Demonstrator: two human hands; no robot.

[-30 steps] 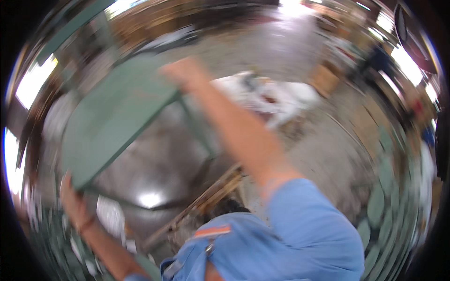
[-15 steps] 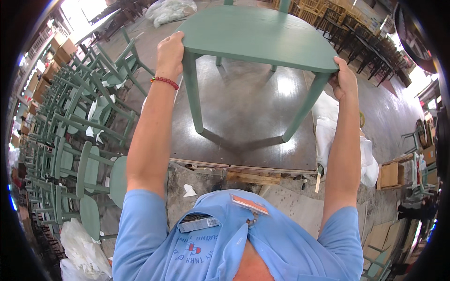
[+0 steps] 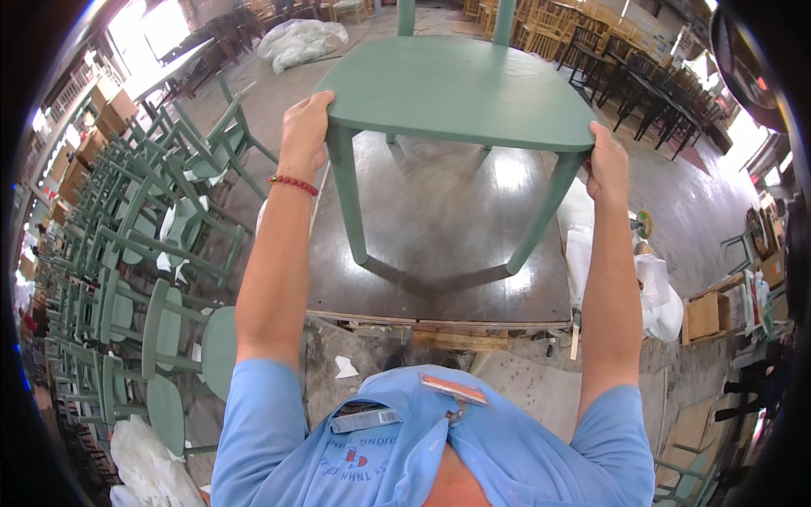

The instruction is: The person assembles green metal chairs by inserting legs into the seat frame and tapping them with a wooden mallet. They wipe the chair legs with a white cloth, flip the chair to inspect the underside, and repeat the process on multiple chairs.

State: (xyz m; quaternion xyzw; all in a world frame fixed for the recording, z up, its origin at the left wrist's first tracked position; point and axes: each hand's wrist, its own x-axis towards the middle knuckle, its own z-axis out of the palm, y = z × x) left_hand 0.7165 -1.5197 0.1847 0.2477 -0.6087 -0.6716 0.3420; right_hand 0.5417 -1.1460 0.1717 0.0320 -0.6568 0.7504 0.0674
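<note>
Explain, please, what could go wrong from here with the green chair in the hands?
The left hand and right hand hold the green chair only by its front corners, so uneven force might tilt it. Its front legs seem to rest on a shiny platform and could slide. If swung left, it might knock the other green chairs crowded there.

A furniture workshop or factory; green chairs [image 3: 152,329] crowd the left side in rows; yellowish wooden chairs [image 3: 547,38] and black chairs [image 3: 646,84] fill the upper right; a single green chair [image 3: 460,89] stands at a dark platform [image 3: 431,228] in the centre; cardboard boxes [image 3: 122,103] line the left edge; white plastic wrapping [image 3: 302,42] lies upper left on a concrete floor [image 3: 676,194].
</note>
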